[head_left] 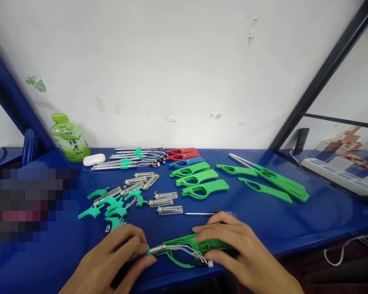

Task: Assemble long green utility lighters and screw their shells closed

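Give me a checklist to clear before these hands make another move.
1. Metal rod gripped by left hand: ok, pinched near its teal collar.
2. Green handle shell steadied by right hand: ok.
3. Metal rod fully seated: cannot tell; left hand hides part of it.
4. White wires tucked away: not ok, loosely bowed, white plug by right hand.
5. Screwdriver nearby: ok, just beyond right hand.

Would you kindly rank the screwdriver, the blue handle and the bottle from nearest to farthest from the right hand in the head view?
From the right hand:
1. Screwdriver, just beyond it.
2. Blue handle, farther back, near the middle.
3. Bottle, at the back left.
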Motion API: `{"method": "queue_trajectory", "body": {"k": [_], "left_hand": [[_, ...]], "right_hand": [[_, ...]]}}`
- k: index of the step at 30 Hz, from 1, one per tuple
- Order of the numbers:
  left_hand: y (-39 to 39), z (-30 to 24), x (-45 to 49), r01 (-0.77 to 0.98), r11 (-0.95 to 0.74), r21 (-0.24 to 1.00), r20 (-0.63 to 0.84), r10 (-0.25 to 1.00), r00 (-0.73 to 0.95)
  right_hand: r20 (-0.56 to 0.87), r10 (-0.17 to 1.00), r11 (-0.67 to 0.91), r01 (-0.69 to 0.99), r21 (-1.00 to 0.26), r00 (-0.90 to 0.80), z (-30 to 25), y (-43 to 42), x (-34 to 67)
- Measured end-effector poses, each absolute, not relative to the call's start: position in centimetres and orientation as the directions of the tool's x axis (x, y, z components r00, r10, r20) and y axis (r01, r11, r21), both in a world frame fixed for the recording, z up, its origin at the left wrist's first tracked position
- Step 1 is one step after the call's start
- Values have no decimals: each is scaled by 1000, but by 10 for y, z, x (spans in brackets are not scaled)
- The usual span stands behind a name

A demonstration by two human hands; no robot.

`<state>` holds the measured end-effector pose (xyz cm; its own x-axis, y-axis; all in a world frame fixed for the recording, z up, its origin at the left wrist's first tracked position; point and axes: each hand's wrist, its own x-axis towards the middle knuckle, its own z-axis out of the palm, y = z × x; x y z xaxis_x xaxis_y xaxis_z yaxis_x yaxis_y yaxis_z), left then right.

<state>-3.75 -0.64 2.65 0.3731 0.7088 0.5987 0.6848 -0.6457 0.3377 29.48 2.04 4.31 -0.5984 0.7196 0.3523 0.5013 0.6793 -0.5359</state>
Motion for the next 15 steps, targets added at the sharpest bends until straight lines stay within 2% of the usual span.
{"method": "queue_trajectory", "body": {"k": [6,12,15], "left_hand": [[-7,27,-42,673,-718,180,641,604,474],[-7,25,-41,685,-706,182,643,612,461],[-6,24,-39,678,-711,187,645,610,461]], "right_hand": [[352,724,678,516,-523,-594,46,21,293],[393,710,701,535,-471,-585,46,19,297],[452,698,716,568,-406,-556,45,15,298]]}}
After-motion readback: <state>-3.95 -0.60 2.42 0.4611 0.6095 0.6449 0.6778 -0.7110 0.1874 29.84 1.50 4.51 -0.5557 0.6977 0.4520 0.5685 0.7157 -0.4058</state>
